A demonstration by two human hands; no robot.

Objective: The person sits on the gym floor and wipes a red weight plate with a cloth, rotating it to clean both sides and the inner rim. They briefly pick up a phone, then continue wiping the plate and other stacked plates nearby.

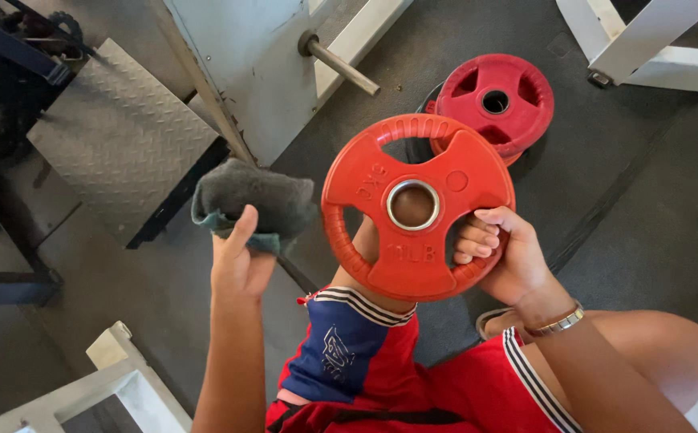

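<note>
Resting on our knee at centre, the red weight plate (417, 207), likely heavy, rigid and best held by its cut-out handles, sits clenched in our right hand (503, 258) at four o'clock, while our left hand (238, 261) pinches a soft grey rag (254, 204) at nine.

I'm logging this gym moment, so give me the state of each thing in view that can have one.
Red round weight plate: held upright off the floor, resting against the knee.
Grey crumpled cloth: bunched, lifted clear of the plate.
Left hand: closed on the cloth.
Right hand: gripping the plate's rim slot.
Second red plate: lying on the floor.
</note>
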